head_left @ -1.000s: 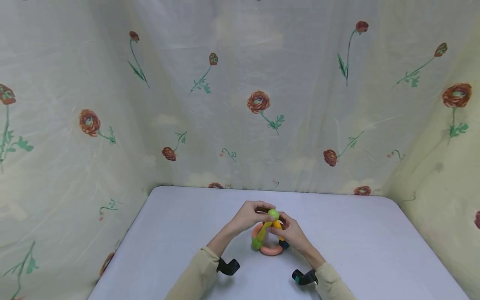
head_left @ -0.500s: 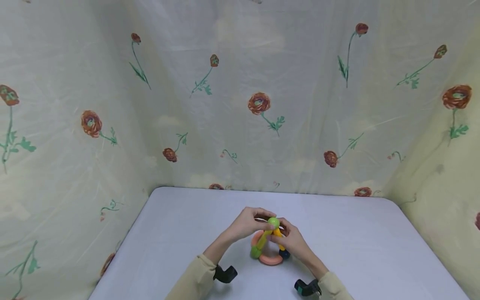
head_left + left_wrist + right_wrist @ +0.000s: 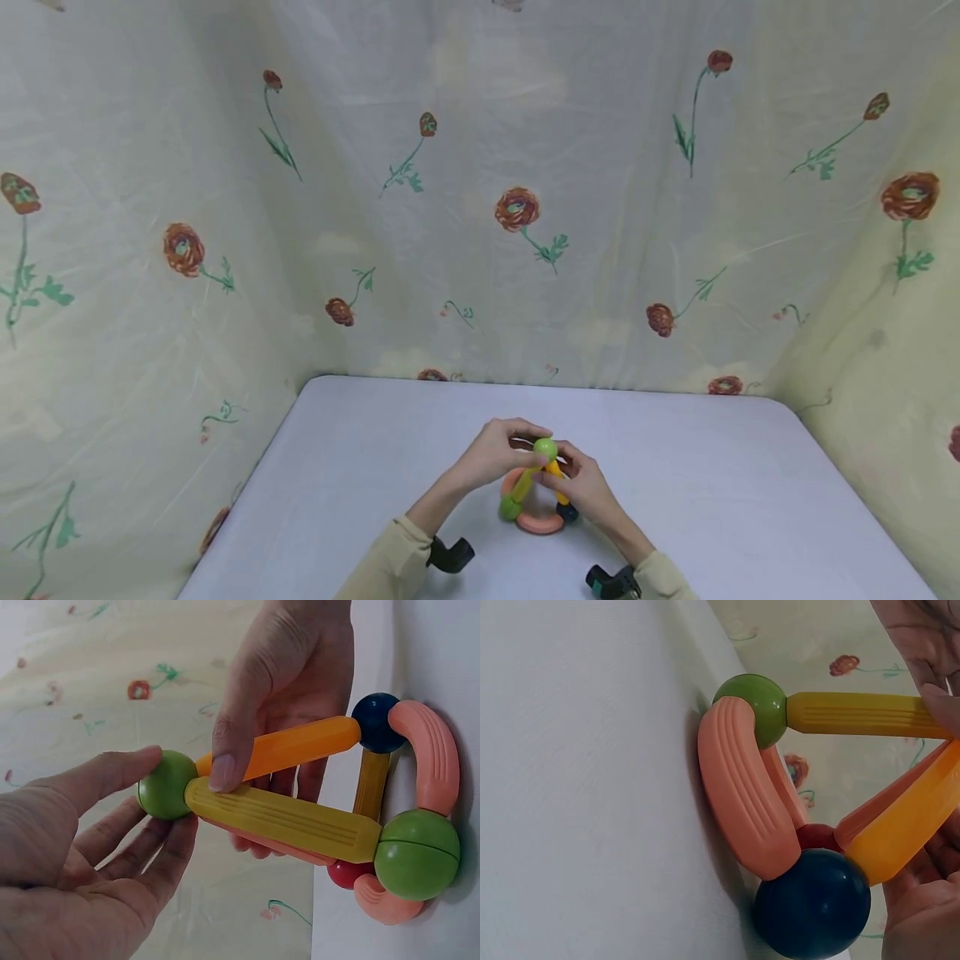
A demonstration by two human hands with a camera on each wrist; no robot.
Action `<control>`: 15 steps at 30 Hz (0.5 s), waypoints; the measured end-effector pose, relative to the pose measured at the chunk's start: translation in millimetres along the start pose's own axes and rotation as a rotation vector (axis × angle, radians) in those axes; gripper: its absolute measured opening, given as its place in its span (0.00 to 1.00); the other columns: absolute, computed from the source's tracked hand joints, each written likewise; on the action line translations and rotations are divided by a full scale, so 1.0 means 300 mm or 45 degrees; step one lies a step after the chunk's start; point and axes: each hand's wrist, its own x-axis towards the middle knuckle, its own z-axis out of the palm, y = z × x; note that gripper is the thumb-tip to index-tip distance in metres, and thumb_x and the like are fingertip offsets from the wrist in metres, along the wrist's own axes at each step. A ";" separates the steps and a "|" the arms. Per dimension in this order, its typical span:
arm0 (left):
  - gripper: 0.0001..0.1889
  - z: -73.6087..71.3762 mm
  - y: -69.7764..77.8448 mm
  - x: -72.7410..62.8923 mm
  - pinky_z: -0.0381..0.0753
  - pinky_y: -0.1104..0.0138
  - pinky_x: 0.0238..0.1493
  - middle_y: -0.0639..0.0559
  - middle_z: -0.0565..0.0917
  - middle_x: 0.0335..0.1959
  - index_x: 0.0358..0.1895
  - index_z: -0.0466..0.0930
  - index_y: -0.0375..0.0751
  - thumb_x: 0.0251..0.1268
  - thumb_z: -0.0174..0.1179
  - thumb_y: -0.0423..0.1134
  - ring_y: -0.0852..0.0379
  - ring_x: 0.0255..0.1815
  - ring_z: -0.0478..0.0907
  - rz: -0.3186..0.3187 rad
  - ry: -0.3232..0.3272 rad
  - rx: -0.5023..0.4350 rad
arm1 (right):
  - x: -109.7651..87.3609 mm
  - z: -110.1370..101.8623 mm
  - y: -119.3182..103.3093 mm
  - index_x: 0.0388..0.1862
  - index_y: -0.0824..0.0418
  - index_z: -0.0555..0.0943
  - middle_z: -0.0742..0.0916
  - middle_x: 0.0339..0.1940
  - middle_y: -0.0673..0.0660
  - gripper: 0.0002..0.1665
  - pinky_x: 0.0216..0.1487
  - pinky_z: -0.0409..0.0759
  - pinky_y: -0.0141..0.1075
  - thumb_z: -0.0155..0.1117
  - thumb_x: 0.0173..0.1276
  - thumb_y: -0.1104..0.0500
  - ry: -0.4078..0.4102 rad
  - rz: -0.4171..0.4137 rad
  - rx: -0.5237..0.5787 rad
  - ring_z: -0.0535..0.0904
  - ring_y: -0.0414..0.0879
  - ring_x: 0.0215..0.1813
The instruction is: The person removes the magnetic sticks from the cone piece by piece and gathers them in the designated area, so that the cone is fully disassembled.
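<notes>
A toy frame of magnetic rods and balls stands on the table, narrowing to a light green ball (image 3: 168,785) at its top. My left hand (image 3: 491,457) pinches that ball between thumb and fingers. Just below it, my right hand (image 3: 590,485) holds the upper rods, its thumb over the yellow rod (image 3: 285,825) and fingers behind the orange rod (image 3: 307,746). The base has curved pink pieces (image 3: 746,787), a green ball (image 3: 418,855), a dark blue ball (image 3: 812,904) and a red ball (image 3: 346,874). A straight pink rod (image 3: 281,844) shows partly behind the yellow one.
The white table (image 3: 375,433) stretches around the frame. Flowered cloth (image 3: 480,250) hangs behind it and at both sides. A black wrist camera sits at the left wrist (image 3: 452,555) and another at the right wrist (image 3: 611,582).
Both hands and the frame sit lower in the head view than a second ago, a little nearer the person. Each hand keeps its hold.
</notes>
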 end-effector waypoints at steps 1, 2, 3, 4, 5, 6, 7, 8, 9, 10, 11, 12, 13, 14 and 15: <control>0.19 0.003 0.003 -0.001 0.79 0.68 0.53 0.57 0.83 0.49 0.53 0.83 0.47 0.58 0.69 0.42 0.64 0.48 0.79 0.009 0.004 0.017 | 0.000 0.001 0.000 0.55 0.60 0.77 0.77 0.62 0.60 0.24 0.58 0.77 0.31 0.71 0.61 0.58 0.005 -0.008 -0.010 0.74 0.55 0.64; 0.19 0.005 0.004 -0.002 0.79 0.68 0.54 0.58 0.83 0.49 0.53 0.83 0.47 0.57 0.69 0.42 0.64 0.47 0.79 0.016 0.008 0.033 | -0.001 0.001 0.001 0.55 0.61 0.77 0.77 0.61 0.60 0.24 0.57 0.77 0.31 0.71 0.61 0.58 0.010 -0.018 -0.019 0.74 0.55 0.63; 0.18 0.008 0.006 -0.003 0.79 0.67 0.54 0.58 0.83 0.49 0.53 0.83 0.48 0.57 0.69 0.41 0.65 0.47 0.79 0.022 0.013 0.046 | -0.001 0.001 0.001 0.55 0.61 0.77 0.78 0.61 0.60 0.24 0.57 0.77 0.31 0.71 0.61 0.58 0.014 -0.026 -0.020 0.75 0.54 0.62; 0.18 0.010 0.008 -0.003 0.79 0.67 0.54 0.57 0.83 0.49 0.52 0.83 0.48 0.57 0.69 0.41 0.64 0.47 0.79 0.025 0.019 0.054 | 0.000 0.002 0.002 0.55 0.61 0.77 0.78 0.61 0.60 0.23 0.57 0.78 0.31 0.71 0.61 0.58 0.019 -0.030 -0.024 0.75 0.53 0.62; 0.18 0.012 0.010 -0.004 0.79 0.67 0.53 0.57 0.83 0.48 0.52 0.83 0.47 0.57 0.69 0.40 0.64 0.46 0.80 0.029 0.027 0.061 | 0.000 0.003 0.002 0.54 0.60 0.77 0.78 0.60 0.60 0.23 0.56 0.78 0.31 0.71 0.61 0.58 0.023 -0.028 -0.021 0.76 0.52 0.61; 0.18 0.013 0.013 -0.005 0.80 0.68 0.52 0.57 0.83 0.48 0.52 0.83 0.46 0.57 0.69 0.40 0.63 0.46 0.80 0.030 0.033 0.065 | 0.000 0.003 0.003 0.54 0.60 0.78 0.78 0.60 0.59 0.23 0.56 0.78 0.30 0.71 0.60 0.58 0.026 -0.023 -0.012 0.76 0.51 0.60; 0.17 0.014 0.015 -0.006 0.80 0.69 0.52 0.56 0.83 0.48 0.51 0.83 0.45 0.57 0.69 0.39 0.63 0.46 0.80 0.031 0.038 0.067 | 0.000 0.004 0.003 0.54 0.60 0.78 0.78 0.60 0.59 0.23 0.55 0.78 0.30 0.71 0.61 0.58 0.024 -0.022 -0.008 0.76 0.50 0.60; 0.17 0.016 0.018 -0.008 0.80 0.69 0.51 0.55 0.84 0.47 0.51 0.83 0.44 0.57 0.69 0.39 0.62 0.46 0.81 0.030 0.043 0.070 | 0.000 0.005 0.003 0.54 0.59 0.78 0.78 0.61 0.58 0.23 0.55 0.78 0.30 0.71 0.60 0.58 0.028 -0.016 -0.004 0.76 0.49 0.60; 0.17 0.017 0.020 -0.009 0.80 0.69 0.50 0.55 0.84 0.47 0.51 0.83 0.44 0.58 0.69 0.38 0.62 0.46 0.81 0.029 0.047 0.074 | -0.001 0.006 0.003 0.54 0.59 0.78 0.78 0.61 0.58 0.23 0.56 0.78 0.30 0.71 0.60 0.58 0.031 -0.019 -0.008 0.76 0.48 0.61; 0.17 0.019 0.022 -0.010 0.80 0.69 0.50 0.54 0.84 0.47 0.51 0.82 0.43 0.58 0.69 0.38 0.62 0.46 0.81 0.030 0.051 0.076 | -0.001 0.007 0.004 0.54 0.59 0.78 0.78 0.61 0.58 0.23 0.56 0.78 0.30 0.71 0.60 0.58 0.031 -0.027 -0.016 0.75 0.48 0.61; 0.17 0.021 0.024 -0.012 0.80 0.69 0.50 0.54 0.84 0.47 0.51 0.82 0.42 0.58 0.68 0.38 0.61 0.46 0.81 0.031 0.053 0.077 | -0.001 0.008 0.004 0.54 0.59 0.78 0.78 0.61 0.57 0.23 0.57 0.77 0.30 0.71 0.60 0.58 0.036 -0.026 -0.023 0.74 0.47 0.62; 0.17 0.022 0.025 -0.013 0.80 0.69 0.50 0.53 0.84 0.47 0.51 0.82 0.42 0.58 0.68 0.37 0.61 0.47 0.81 0.026 0.055 0.075 | -0.002 0.009 0.003 0.55 0.59 0.78 0.78 0.61 0.57 0.23 0.58 0.76 0.30 0.71 0.60 0.58 0.041 -0.033 -0.032 0.74 0.47 0.63; 0.17 0.024 0.028 -0.014 0.80 0.69 0.50 0.53 0.84 0.47 0.51 0.81 0.42 0.58 0.68 0.37 0.60 0.47 0.81 0.020 0.057 0.071 | -0.002 0.010 0.003 0.55 0.59 0.78 0.78 0.62 0.57 0.23 0.59 0.76 0.31 0.71 0.60 0.59 0.043 -0.038 -0.044 0.73 0.47 0.63; 0.17 0.025 0.030 -0.015 0.81 0.68 0.51 0.52 0.84 0.47 0.52 0.81 0.42 0.59 0.68 0.36 0.59 0.48 0.81 0.014 0.060 0.067 | -0.003 0.010 0.002 0.54 0.59 0.78 0.78 0.61 0.56 0.23 0.60 0.76 0.32 0.72 0.60 0.58 0.051 -0.036 -0.052 0.73 0.48 0.64; 0.17 0.026 0.031 -0.016 0.81 0.67 0.51 0.51 0.84 0.47 0.52 0.81 0.41 0.59 0.67 0.36 0.58 0.48 0.81 0.008 0.062 0.059 | -0.003 0.011 0.001 0.55 0.59 0.78 0.79 0.61 0.56 0.23 0.61 0.75 0.33 0.72 0.60 0.58 0.055 -0.037 -0.058 0.72 0.48 0.64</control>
